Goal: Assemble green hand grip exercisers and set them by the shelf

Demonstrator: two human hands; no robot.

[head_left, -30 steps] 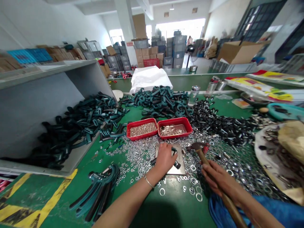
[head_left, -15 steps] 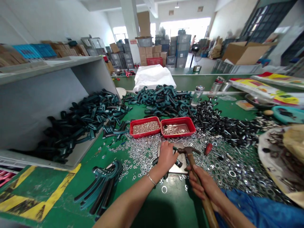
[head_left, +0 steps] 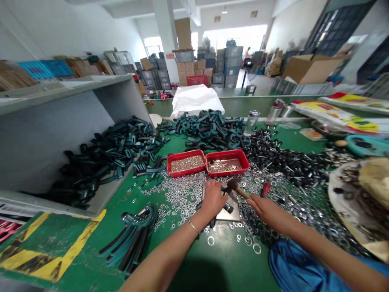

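Note:
My left hand is closed on a dark teal clamp part and presses it onto a small metal plate on the green table. My right hand grips the wooden handle of a hammer. The hammer head sits low, just right of my left fingers and over the part. Silver washers lie scattered thickly around the plate. Two red trays of small metal pieces stand just beyond it.
Piles of teal and black clamp parts fill the far table and a grey bin on the left. Black knobs spread to the right. Finished clamps lie near left. A red-handled tool lies by the washers.
The hammer swung from the right of the plate over to the part by my left hand, its head now lower. My left hand stayed on the part.

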